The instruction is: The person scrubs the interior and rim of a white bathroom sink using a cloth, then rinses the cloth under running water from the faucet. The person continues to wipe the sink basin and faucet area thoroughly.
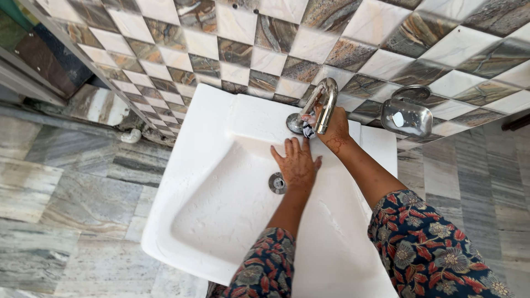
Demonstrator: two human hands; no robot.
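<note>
While I look down, my left hand (297,163) lies flat and empty, fingers spread, in the basin (221,209) near the drain (277,182); just beyond, my right hand (334,129) wraps the tap (324,99), whose spout arches back toward me.

A white ceramic washbasin (210,182), roughly square with rounded corners, is fixed against the checkered marble-tile wall (265,49). A round metal drain (277,182) sits in the basin's hollow, near the middle. On the back ledge, above the drain, stands a curved chrome tap (322,102). Right of the tap, a shiny steel soap dish (407,116) holding a small white piece, probably soap, appears wall-mounted just beyond the basin's corner.
</note>
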